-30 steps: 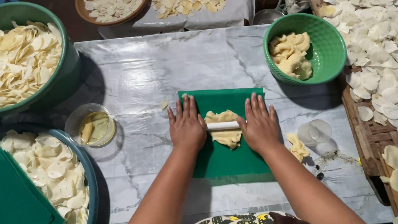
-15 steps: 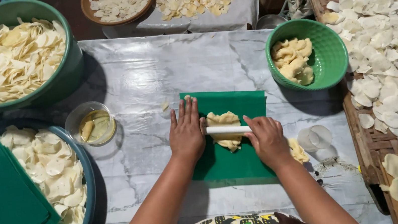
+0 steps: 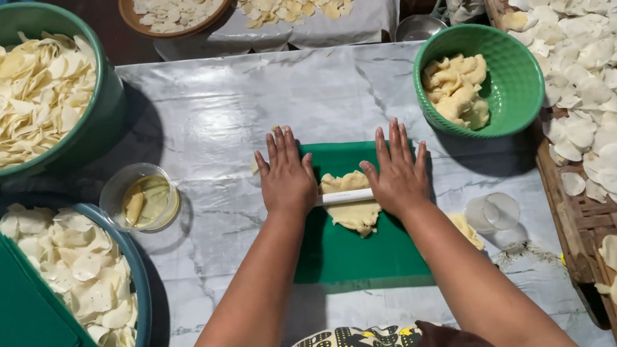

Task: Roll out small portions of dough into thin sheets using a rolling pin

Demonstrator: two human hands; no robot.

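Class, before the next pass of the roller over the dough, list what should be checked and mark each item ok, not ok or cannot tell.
1. Left hand flat on white roller: ok.
2. Right hand flat on the roller's other end: ok.
3. Dough piece under the roller, on green mat: ok.
4. Mat flat on marbled table: ok.
5. Dough thickness even: cannot tell.
6. More dough in green basket: ok.

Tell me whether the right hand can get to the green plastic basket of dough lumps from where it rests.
Probably yes. The right hand lies flat on the white rolling pin, and the green plastic basket stands just beyond it on bare marble-patterned tabletop, with nothing between them.
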